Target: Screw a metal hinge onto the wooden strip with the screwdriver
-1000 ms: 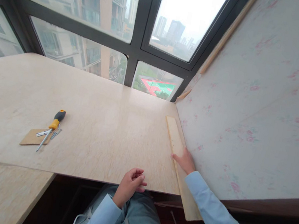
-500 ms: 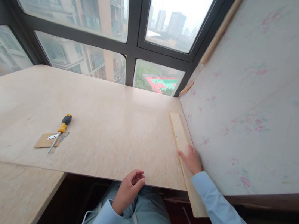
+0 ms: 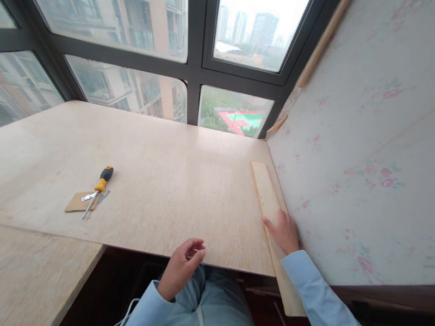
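Observation:
A long, narrow wooden board (image 3: 263,188) lies along the right side of the pale stone-look ledge (image 3: 180,190), its near end jutting past the front edge. My right hand (image 3: 284,232) grips the board near its middle, thumb on the left side and fingers across the top. Over the ledge's front edge hovers my left hand (image 3: 183,265), fingers loosely curled, a gap between thumb and fingers, and nothing visible in it. To the left lies a screwdriver (image 3: 102,183) with a black and yellow handle. Its shaft crosses a small brown card (image 3: 75,204). A small metal plate (image 3: 89,196) and several screws (image 3: 103,197) are beside the shaft.
Dark-framed windows (image 3: 193,71) rise behind the ledge. A flower-patterned wall (image 3: 367,154) stands close to the board on the right. Another stone-look surface (image 3: 12,262) extends at the lower left. Dark reddish drawers (image 3: 260,313) sit below the ledge.
My left hand has shifted slightly left and up, its thumb parting a little from the fingers. My right hand stays on the board. The view has turned slightly left.

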{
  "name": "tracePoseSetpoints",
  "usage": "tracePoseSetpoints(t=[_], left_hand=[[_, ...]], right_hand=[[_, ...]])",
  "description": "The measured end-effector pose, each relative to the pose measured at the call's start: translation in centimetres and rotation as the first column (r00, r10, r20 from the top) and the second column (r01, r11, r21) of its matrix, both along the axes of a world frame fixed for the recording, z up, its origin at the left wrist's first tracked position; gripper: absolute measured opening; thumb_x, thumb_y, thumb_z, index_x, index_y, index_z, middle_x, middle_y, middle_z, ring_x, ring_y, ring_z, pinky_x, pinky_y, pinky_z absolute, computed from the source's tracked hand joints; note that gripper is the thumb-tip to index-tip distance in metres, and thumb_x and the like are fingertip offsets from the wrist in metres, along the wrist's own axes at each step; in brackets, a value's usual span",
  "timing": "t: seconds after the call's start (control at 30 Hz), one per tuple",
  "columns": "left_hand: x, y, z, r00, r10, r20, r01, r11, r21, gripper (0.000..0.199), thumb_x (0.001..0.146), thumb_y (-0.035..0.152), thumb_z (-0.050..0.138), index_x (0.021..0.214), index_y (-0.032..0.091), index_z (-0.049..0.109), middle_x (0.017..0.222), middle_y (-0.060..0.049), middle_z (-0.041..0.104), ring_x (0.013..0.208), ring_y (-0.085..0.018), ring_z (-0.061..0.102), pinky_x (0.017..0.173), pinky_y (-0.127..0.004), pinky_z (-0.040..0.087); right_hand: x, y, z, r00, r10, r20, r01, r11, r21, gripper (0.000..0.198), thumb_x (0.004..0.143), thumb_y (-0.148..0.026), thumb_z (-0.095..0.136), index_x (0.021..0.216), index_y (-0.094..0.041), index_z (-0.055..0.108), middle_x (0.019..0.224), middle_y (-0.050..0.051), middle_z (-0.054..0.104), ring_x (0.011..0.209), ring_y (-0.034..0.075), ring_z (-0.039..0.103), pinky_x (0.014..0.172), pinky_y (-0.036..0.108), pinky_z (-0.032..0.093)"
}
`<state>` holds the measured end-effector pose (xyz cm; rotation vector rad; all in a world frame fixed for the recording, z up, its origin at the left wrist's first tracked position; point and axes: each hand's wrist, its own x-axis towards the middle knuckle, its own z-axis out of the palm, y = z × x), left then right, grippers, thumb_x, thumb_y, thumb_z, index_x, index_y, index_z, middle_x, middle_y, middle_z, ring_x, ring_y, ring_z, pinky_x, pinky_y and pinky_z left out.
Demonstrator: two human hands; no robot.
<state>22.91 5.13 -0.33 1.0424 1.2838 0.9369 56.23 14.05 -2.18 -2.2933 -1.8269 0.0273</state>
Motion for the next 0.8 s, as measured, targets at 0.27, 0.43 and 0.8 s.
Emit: tracePoseSetpoints(t=[0.27, 0.43, 0.8], left_hand=[[0.2, 1.4, -0.3, 0.999, 0.045, 0.009, -0.044, 0.998, -0.034, 0.046, 0.068, 0.043, 0.07, 0.103, 0.013, 0.064, 0.097, -0.013, 0.069, 0.085, -0.023, 0.066, 0.068, -0.034, 0.056], [0.3, 1.4, -0.3, 0.994, 0.091, 0.063, -0.088, 0.994, -0.061, 0.046, 0.065, 0.041, 0.072, 0.1, 0.013, 0.063, 0.094, -0.011, 0.069, 0.081, -0.02, 0.066, 0.069, -0.032, 0.056], [0.2, 2.3, -1.3, 0.994, 0.092, -0.056, -0.088, 0.993, 0.081, 0.038, 0.073, 0.04, 0.066, 0.1, 0.013, 0.065, 0.097, -0.013, 0.071, 0.087, -0.024, 0.069, 0.077, -0.038, 0.056]], right_hand=[[0.3, 0.0, -0.5, 1.0, 0.004, -0.008, -0.004, 1.0, 0.024, 0.052, 0.089, -0.049, 0.054, 0.123, -0.01, 0.05, 0.126, 0.021, 0.06, 0.114, 0.032, 0.058, 0.094, 0.039, 0.042], [0.4, 0.1, -0.6, 1.0, 0.014, 0.002, -0.014, 0.999, 0.031, 0.049, 0.089, -0.051, 0.054, 0.118, -0.011, 0.052, 0.122, 0.02, 0.062, 0.11, 0.032, 0.059, 0.092, 0.039, 0.042], [0.6, 0.0, -1.3, 0.999, 0.031, 0.021, -0.033, 0.995, 0.097, 0.049, 0.088, -0.048, 0.056, 0.12, -0.011, 0.053, 0.122, 0.021, 0.062, 0.109, 0.032, 0.058, 0.092, 0.04, 0.043]])
